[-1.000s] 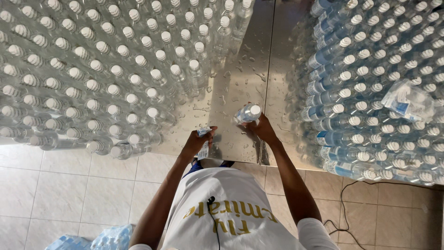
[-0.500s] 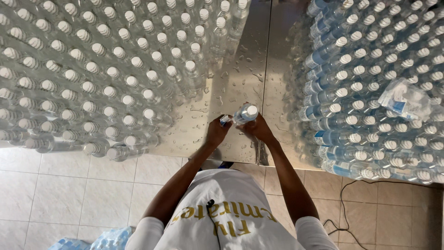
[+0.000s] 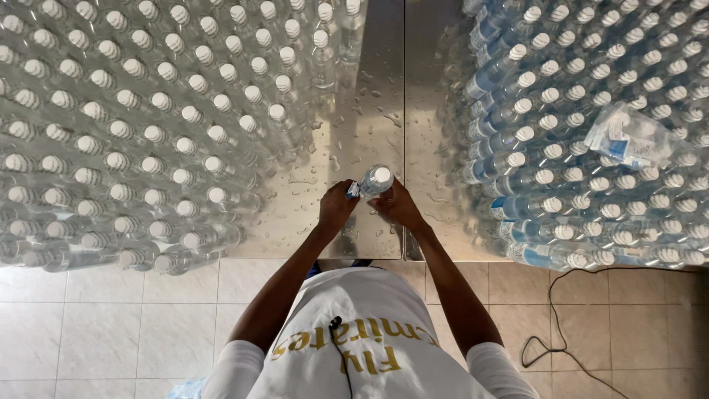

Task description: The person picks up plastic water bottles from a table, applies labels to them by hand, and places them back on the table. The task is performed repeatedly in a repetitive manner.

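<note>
Both hands, left (image 3: 336, 207) and right (image 3: 399, 205), grip the clear bottle (image 3: 375, 180) between them

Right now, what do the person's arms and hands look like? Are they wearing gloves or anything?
No gloves. The left hand and right hand are bare, with no rings or watch showing. Both arms are bare up to short white sleeves of a white T-shirt with gold lettering. A thin black cable with a small clip-on microphone runs down the chest.

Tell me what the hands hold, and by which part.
Both hands grip one clear water bottle: right hand around its body below the white cap, left hand pressing a blue label against its side.
</note>
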